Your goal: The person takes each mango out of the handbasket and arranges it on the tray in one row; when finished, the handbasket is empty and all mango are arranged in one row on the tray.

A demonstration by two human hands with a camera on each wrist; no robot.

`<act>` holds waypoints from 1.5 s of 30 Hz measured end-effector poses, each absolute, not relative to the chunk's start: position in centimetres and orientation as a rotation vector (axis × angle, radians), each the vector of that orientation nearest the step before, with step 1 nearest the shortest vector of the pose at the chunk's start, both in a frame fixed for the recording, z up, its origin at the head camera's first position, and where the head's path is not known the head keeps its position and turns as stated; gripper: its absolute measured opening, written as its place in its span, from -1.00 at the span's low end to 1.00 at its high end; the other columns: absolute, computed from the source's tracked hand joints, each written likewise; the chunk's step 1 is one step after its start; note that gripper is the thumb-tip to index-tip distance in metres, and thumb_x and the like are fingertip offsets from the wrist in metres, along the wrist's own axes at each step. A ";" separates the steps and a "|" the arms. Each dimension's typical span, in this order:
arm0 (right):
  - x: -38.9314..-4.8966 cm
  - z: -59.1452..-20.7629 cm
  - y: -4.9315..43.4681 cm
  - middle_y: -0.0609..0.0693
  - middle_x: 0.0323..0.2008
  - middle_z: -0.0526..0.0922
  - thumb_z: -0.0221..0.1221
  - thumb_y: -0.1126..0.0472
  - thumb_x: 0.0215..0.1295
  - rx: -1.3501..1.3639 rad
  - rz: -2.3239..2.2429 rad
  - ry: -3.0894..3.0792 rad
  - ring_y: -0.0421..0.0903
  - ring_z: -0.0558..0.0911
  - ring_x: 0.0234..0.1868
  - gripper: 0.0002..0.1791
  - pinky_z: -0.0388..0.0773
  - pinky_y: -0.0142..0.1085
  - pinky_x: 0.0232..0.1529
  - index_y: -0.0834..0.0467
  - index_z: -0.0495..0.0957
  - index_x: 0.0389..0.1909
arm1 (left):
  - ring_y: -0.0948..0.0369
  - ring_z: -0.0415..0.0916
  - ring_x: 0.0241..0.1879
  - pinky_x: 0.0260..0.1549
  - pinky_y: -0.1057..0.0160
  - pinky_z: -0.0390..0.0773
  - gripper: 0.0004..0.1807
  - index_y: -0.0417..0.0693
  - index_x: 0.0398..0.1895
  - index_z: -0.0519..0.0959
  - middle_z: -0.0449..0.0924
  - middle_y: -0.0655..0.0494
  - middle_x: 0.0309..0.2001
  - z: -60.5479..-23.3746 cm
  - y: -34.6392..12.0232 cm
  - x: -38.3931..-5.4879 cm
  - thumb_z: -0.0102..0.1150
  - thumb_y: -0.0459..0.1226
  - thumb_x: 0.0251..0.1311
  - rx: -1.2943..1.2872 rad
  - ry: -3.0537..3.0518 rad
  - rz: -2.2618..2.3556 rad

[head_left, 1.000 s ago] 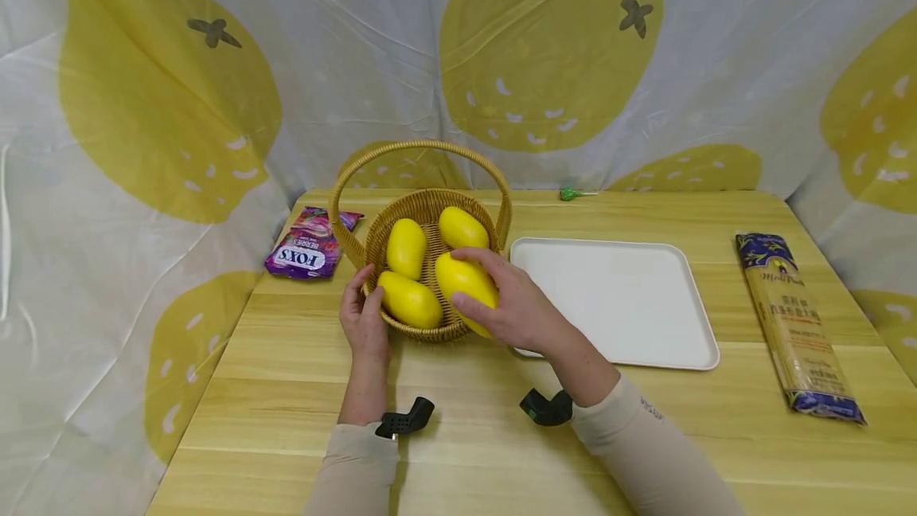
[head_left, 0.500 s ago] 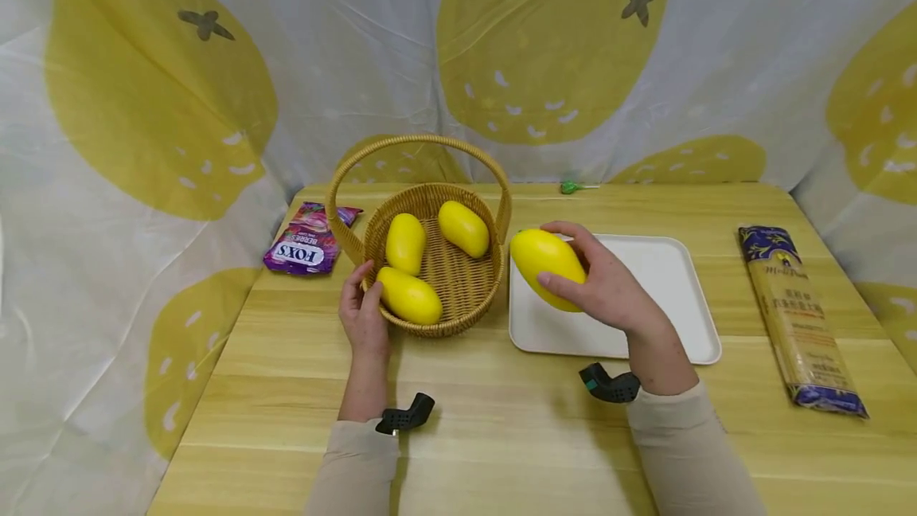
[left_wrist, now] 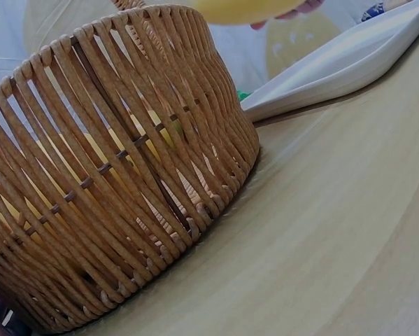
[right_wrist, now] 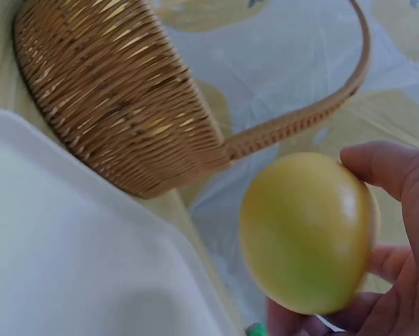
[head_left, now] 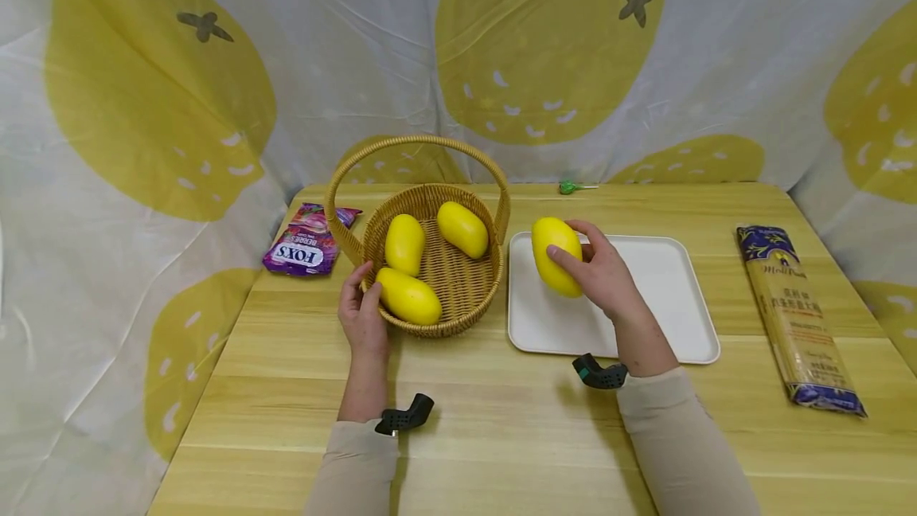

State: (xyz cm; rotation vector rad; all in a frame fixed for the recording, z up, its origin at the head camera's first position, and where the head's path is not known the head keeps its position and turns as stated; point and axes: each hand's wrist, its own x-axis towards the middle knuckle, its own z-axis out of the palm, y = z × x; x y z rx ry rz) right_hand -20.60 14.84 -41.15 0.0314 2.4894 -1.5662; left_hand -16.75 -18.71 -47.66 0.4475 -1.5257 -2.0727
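My right hand [head_left: 605,273] grips a yellow mango [head_left: 556,256] above the left part of a white tray [head_left: 662,301]. In the right wrist view the mango [right_wrist: 307,234] has a greenish patch, and thumb and fingers hold it from the side, clear of the tray. At the near left side of a round wicker basket [head_left: 458,293], my left hand [head_left: 364,321] holds the rim. Inside the basket lie three more mangoes: one at the front left [head_left: 410,296], one behind it [head_left: 404,245] and one at the back right [head_left: 462,229]. The left wrist view shows mostly the basket's woven wall [left_wrist: 125,161].
The basket's tall arched handle [head_left: 419,139] stands upright. Left of the basket lies a purple Fox's candy bag [head_left: 304,241]. A green lollipop [head_left: 569,187] is near the table's back edge, and a spaghetti pack [head_left: 798,321] lies at the right. Lemon-print cloth [head_left: 358,46] surrounds the table.
My right hand has lifted the mango out of the basket and carried it right, over the tray, where it has turned more upright. The left hand has stayed at the basket rim.
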 end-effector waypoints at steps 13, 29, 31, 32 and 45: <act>-21.2 -42.9 13.4 0.26 0.20 0.50 0.19 -0.30 0.35 0.142 -1.429 2.483 0.12 0.58 -0.01 -0.16 0.54 -0.22 -0.06 -0.10 0.21 0.55 | 0.18 0.23 0.48 0.46 0.23 0.30 -0.64 -0.01 0.00 0.69 0.53 0.08 0.26 -47.6 -18.7 -16.7 0.02 -0.49 0.29 0.462 -1.530 -2.079; -21.0 -44.5 12.1 0.23 0.14 0.59 0.16 -0.29 0.37 0.102 -1.330 2.544 -0.01 0.69 -0.20 -0.25 0.62 -0.25 -0.12 -0.02 0.33 0.46 | 0.19 0.21 0.50 0.47 0.24 0.29 -0.66 -0.05 0.03 0.67 0.50 -0.01 0.31 -47.6 -18.6 -16.6 0.03 -0.47 0.31 0.466 -1.535 -2.084; -21.0 -44.6 12.1 0.24 0.15 0.59 0.15 -0.29 0.38 0.102 -1.308 2.550 -0.02 0.69 -0.20 -0.26 0.62 -0.25 -0.11 -0.01 0.34 0.46 | 0.19 0.21 0.50 0.46 0.25 0.30 -0.65 -0.05 0.04 0.67 0.51 0.01 0.30 -47.6 -18.6 -16.6 0.03 -0.48 0.31 0.466 -1.535 -2.085; -21.0 -44.7 12.1 0.24 0.16 0.59 0.15 -0.29 0.39 0.102 -1.302 2.549 -0.02 0.69 -0.20 -0.26 0.62 -0.24 -0.10 0.00 0.34 0.47 | 0.19 0.21 0.50 0.46 0.26 0.30 -0.65 -0.05 0.04 0.67 0.51 0.01 0.29 -47.6 -18.6 -16.6 0.03 -0.48 0.31 0.466 -1.536 -2.085; -21.1 -44.9 12.1 0.27 0.25 0.55 0.04 -0.31 0.45 0.049 -1.202 2.582 -0.01 0.69 -0.16 -0.21 0.60 -0.11 0.03 0.06 0.26 0.53 | 0.19 0.23 0.49 0.40 0.33 0.36 -0.65 -0.03 0.02 0.68 0.52 0.06 0.27 -47.6 -18.6 -16.5 0.02 -0.48 0.31 0.462 -1.540 -2.076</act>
